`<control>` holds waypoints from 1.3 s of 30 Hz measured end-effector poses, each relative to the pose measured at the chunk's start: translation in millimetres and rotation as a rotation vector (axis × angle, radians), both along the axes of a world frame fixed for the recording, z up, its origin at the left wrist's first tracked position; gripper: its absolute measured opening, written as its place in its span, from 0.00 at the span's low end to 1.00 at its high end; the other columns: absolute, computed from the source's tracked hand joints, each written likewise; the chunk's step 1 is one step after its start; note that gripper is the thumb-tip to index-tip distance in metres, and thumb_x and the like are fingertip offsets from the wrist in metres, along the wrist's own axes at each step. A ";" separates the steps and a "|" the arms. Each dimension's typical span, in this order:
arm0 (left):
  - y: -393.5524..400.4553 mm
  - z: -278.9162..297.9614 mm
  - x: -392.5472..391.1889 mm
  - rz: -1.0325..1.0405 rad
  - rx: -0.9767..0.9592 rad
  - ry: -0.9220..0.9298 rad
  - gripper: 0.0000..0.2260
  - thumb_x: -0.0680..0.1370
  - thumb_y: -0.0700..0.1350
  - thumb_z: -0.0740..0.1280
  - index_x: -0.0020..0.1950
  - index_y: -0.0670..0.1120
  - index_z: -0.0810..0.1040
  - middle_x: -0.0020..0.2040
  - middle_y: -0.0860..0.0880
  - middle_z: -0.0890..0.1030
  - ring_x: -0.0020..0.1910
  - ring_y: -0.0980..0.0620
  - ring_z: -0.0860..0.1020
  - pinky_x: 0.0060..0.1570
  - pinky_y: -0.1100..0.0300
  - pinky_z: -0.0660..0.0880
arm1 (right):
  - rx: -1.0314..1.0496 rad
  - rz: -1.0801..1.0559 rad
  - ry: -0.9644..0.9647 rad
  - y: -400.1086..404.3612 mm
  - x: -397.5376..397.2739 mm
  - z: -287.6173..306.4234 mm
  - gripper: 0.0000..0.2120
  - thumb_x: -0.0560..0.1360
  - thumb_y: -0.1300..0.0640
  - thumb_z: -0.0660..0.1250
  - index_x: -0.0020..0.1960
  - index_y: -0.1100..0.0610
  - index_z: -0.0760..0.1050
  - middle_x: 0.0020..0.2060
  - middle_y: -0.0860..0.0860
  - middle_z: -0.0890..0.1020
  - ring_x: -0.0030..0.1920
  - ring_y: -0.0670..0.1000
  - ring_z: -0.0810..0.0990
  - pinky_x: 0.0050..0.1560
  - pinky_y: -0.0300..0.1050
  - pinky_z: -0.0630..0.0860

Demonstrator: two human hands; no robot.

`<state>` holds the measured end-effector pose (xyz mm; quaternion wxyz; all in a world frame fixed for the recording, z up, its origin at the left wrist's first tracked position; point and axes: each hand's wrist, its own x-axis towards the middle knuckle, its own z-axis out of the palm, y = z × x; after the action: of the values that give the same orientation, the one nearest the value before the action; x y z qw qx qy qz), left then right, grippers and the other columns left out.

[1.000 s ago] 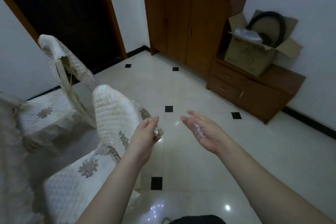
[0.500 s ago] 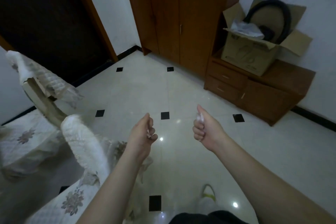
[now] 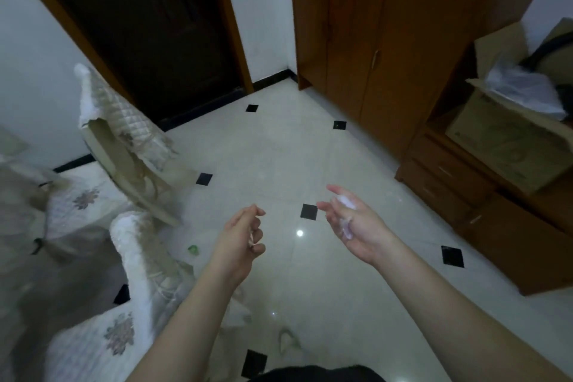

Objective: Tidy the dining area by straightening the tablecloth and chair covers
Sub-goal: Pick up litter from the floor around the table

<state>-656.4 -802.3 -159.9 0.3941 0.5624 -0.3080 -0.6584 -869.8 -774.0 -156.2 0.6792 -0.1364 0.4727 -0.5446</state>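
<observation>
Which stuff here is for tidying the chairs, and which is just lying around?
For the job:
near chair cover
far chair cover
left hand
right hand

Just lying about:
cardboard box
wooden cabinet
low drawers
green scrap on the floor

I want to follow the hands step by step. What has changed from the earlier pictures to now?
The left hand let go of the near chair cover and now hangs loosely curled over the floor. The right hand, a fist half a second ago, has opened again, palm up, with something small and white in it. Both hands stay in front of the person, apart. The chairs, the cabinet and the cardboard box look unmoved; only the camera turned.
</observation>
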 end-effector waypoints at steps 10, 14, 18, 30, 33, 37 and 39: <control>-130.5 -11.1 48.6 0.258 0.025 0.128 0.05 0.79 0.41 0.63 0.43 0.45 0.75 0.34 0.50 0.69 0.29 0.55 0.65 0.25 0.66 0.61 | 0.096 0.310 0.333 -159.5 55.8 2.2 0.23 0.76 0.36 0.58 0.45 0.58 0.67 0.25 0.48 0.58 0.22 0.45 0.53 0.27 0.41 0.47; -177.8 -8.3 62.7 0.249 0.029 0.113 0.04 0.78 0.41 0.64 0.43 0.46 0.75 0.34 0.50 0.70 0.29 0.55 0.65 0.27 0.64 0.62 | 0.008 0.391 0.299 -210.8 65.3 6.7 0.18 0.75 0.43 0.65 0.46 0.58 0.67 0.29 0.49 0.58 0.27 0.46 0.54 0.29 0.42 0.51; -214.6 -3.6 74.1 0.269 0.006 0.098 0.03 0.79 0.42 0.63 0.45 0.46 0.75 0.35 0.50 0.70 0.30 0.54 0.66 0.28 0.64 0.63 | -0.103 0.492 0.288 -249.8 70.3 4.9 0.10 0.75 0.62 0.67 0.48 0.59 0.65 0.34 0.49 0.62 0.30 0.47 0.54 0.30 0.38 0.55; -329.5 -15.2 67.5 0.532 0.012 0.243 0.03 0.80 0.39 0.62 0.48 0.42 0.74 0.35 0.48 0.70 0.30 0.55 0.66 0.25 0.67 0.61 | -0.148 0.696 0.422 -415.6 74.6 -19.0 0.09 0.81 0.51 0.58 0.48 0.57 0.70 0.32 0.51 0.67 0.24 0.45 0.59 0.21 0.36 0.56; -352.3 -14.5 60.8 0.573 0.017 0.358 0.04 0.77 0.37 0.63 0.50 0.42 0.74 0.36 0.48 0.68 0.30 0.55 0.65 0.25 0.66 0.54 | -0.169 0.804 0.423 -461.0 65.6 -20.1 0.14 0.79 0.45 0.60 0.42 0.53 0.62 0.31 0.49 0.60 0.26 0.46 0.55 0.21 0.37 0.52; -371.4 -12.8 57.8 0.684 0.030 0.362 0.07 0.75 0.33 0.62 0.52 0.42 0.73 0.35 0.47 0.69 0.30 0.54 0.67 0.25 0.63 0.51 | -0.090 0.851 0.406 -512.5 69.2 -14.3 0.17 0.73 0.35 0.63 0.38 0.47 0.64 0.28 0.47 0.60 0.25 0.45 0.54 0.23 0.38 0.49; -374.6 -13.9 61.4 0.749 0.036 0.381 0.11 0.71 0.33 0.63 0.53 0.42 0.72 0.34 0.48 0.69 0.28 0.54 0.66 0.24 0.63 0.51 | -0.046 0.827 0.487 -533.0 80.7 -16.2 0.21 0.74 0.36 0.62 0.33 0.49 0.60 0.25 0.47 0.60 0.24 0.46 0.54 0.24 0.39 0.48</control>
<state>-595.0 -1176.9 -173.9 0.6465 0.5103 0.0077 -0.5671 -789.1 -1307.0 -172.3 0.7054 -0.4515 0.5119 -0.1911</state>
